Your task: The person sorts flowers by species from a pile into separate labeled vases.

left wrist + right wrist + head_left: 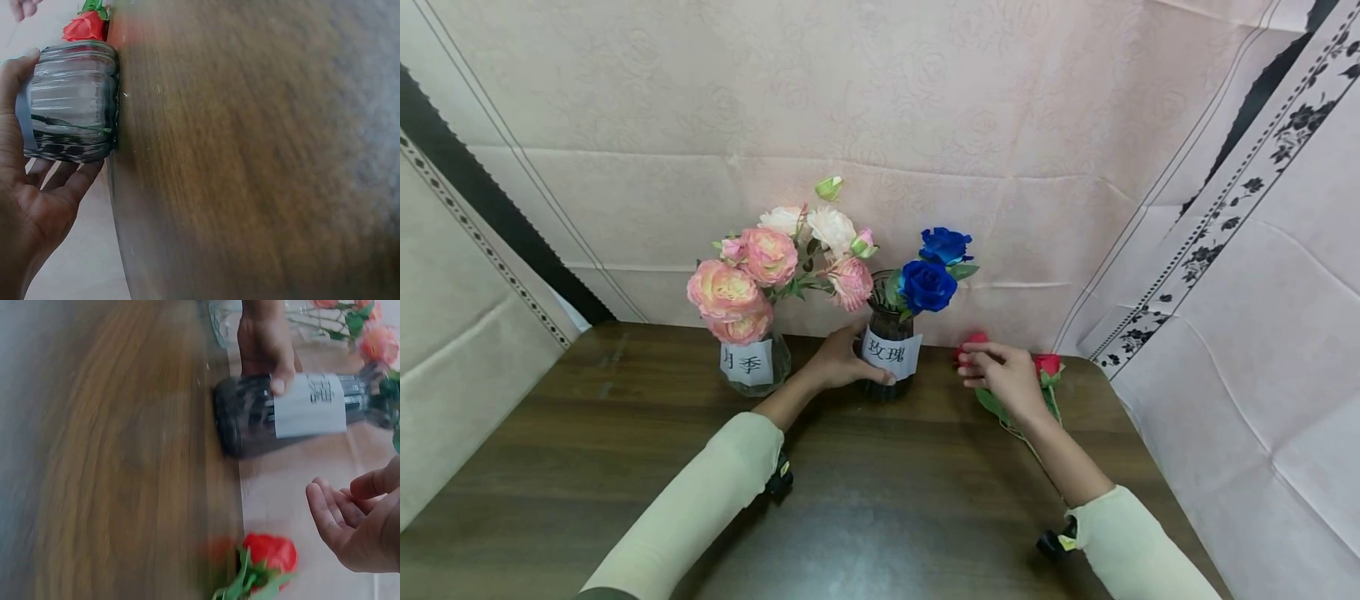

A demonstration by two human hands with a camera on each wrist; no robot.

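My left hand (pixel 842 360) grips a dark ribbed glass vase (pixel 891 325), thumb across the lower front and fingers around the side. The vase stands upright near the table's back edge, bears a white label (pixel 891 352) and holds two blue roses (pixel 928 286). In the left wrist view, a green stem shows through the vase (pixel 69 94). To the right, my right hand (pixel 1006 379) hovers by the red roses, fingers loosely bent with nothing between them. One red rose (pixel 1047 364) lies right of the hand; another red bloom (pixel 976 338) is partly hidden behind the fingers.
Left of the dark vase stands a clear glass vase (pixel 782 362), also labelled, with pink and white flowers (pixel 726 290). The brown wooden table (pixel 880 500) runs back to a pale patterned cloth (pixel 880 100), with more cloth hanging at both sides.
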